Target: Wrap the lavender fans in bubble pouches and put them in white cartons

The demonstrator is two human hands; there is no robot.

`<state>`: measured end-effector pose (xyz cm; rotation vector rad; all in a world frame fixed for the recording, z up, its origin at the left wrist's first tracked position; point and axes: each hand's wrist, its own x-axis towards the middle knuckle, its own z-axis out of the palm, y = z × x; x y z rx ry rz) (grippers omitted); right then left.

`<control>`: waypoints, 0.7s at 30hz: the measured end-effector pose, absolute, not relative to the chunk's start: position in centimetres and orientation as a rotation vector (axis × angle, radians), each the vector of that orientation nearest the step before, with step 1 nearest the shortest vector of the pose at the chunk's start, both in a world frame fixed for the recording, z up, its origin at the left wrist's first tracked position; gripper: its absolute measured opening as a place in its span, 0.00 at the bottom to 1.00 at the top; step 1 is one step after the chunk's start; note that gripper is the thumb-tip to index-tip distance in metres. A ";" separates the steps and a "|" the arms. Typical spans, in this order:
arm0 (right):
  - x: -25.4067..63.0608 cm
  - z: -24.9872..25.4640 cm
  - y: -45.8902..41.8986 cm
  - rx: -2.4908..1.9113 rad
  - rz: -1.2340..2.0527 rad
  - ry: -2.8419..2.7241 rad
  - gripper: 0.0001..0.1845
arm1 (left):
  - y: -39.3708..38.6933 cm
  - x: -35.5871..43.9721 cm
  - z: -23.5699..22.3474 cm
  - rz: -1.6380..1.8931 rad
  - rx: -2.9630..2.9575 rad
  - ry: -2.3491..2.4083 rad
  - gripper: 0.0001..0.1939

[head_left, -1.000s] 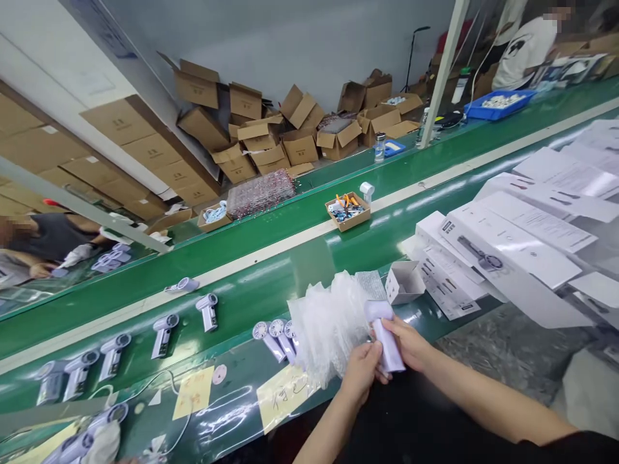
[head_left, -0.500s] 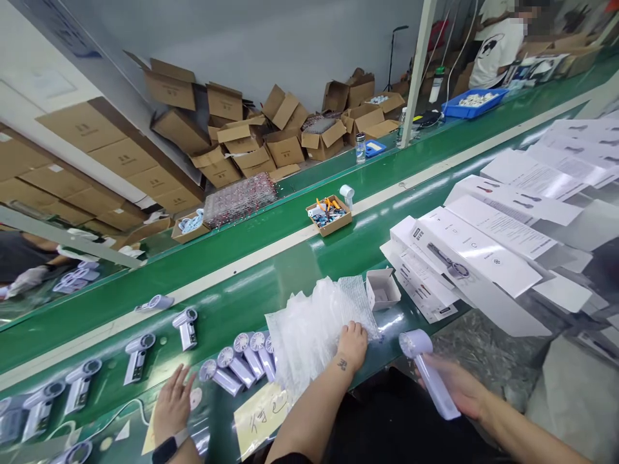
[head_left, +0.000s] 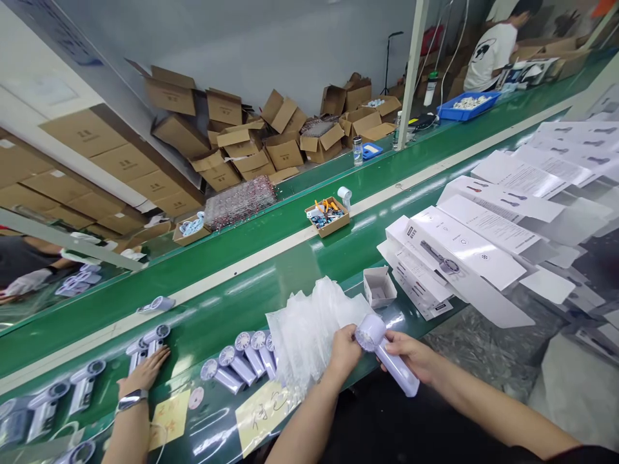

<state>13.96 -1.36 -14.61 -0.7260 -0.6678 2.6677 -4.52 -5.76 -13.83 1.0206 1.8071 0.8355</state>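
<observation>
A pale lilac handheld fan [head_left: 394, 366] sits between the person's two hands, tilted, with its head up by the left hand and its handle sloping down past the right. The head is a short, wide drum, its round face showing a whitish grille of fine spokes; the handle is straight and smooth, with a soft shine and a squared-off end. The right hand [head_left: 409, 352] grips the handle just below the head. The left hand [head_left: 345, 348] is curled in at the rim of the head; whether its fingers grip it, I cannot tell.

Just beyond and left of the left hand lies a pile of translucent white wrapping [head_left: 309, 328]. Farther left, a row of similar lilac fans [head_left: 236, 366] lies side by side on the green counter [head_left: 285, 274], with a yellow handwritten note [head_left: 261, 415] nearer the body. Well left of that, a co-worker's hand [head_left: 147, 368] with a watch on its wrist reaches to another fan.

Ahead of the hands stands a small open white box [head_left: 380, 288]. Beyond the right hand, flat printed cartons [head_left: 474, 241] overlap. Farther ahead is a cardboard tray [head_left: 333, 227] of orange-handled tools.
</observation>
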 end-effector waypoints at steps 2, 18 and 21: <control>13.8 -14.8 -1.3 -0.788 2.649 -0.738 0.24 | -6.5 -5.4 -13.5 0.941 0.863 1.815 0.06; 12.3 -10.4 -1.0 -0.973 2.576 -1.015 0.21 | -8.8 -5.8 -9.7 1.234 1.446 1.850 0.10; 12.4 -10.1 -1.6 -1.091 2.521 -0.989 0.21 | -10.1 -5.8 -9.8 1.134 1.902 1.897 0.11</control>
